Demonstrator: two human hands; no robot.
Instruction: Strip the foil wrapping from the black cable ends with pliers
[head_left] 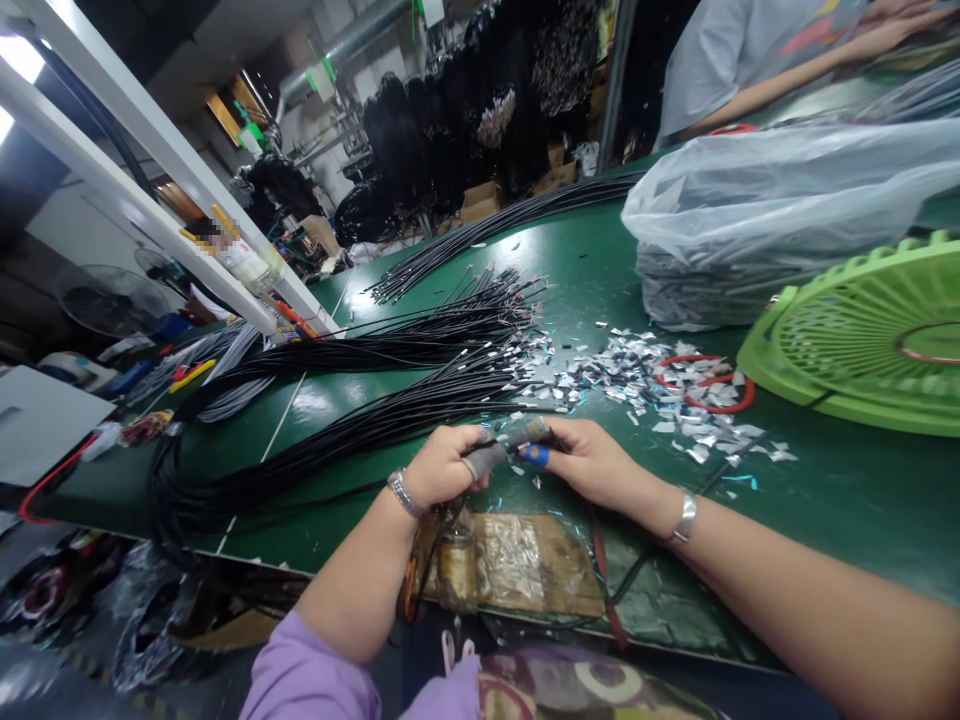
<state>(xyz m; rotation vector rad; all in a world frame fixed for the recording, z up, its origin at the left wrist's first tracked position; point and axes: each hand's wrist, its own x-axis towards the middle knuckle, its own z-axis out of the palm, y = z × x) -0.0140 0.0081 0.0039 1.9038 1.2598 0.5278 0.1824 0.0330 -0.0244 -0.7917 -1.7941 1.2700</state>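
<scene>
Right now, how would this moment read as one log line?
left hand: fingers curled, held item unclear | right hand: blue-wrapped thumb, held item unclear | beyond: long black cable bundle, silvery-white scrap pile

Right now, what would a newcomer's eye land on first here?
Probably the bright green ribbed plastic piece at the far right, beside a whitish plastic bag. Next, the black cables sweeping in from the left, tips towards a scatter of pale scraps with red rings on its right side. Then the left hand and right hand, close together below centre.
</scene>
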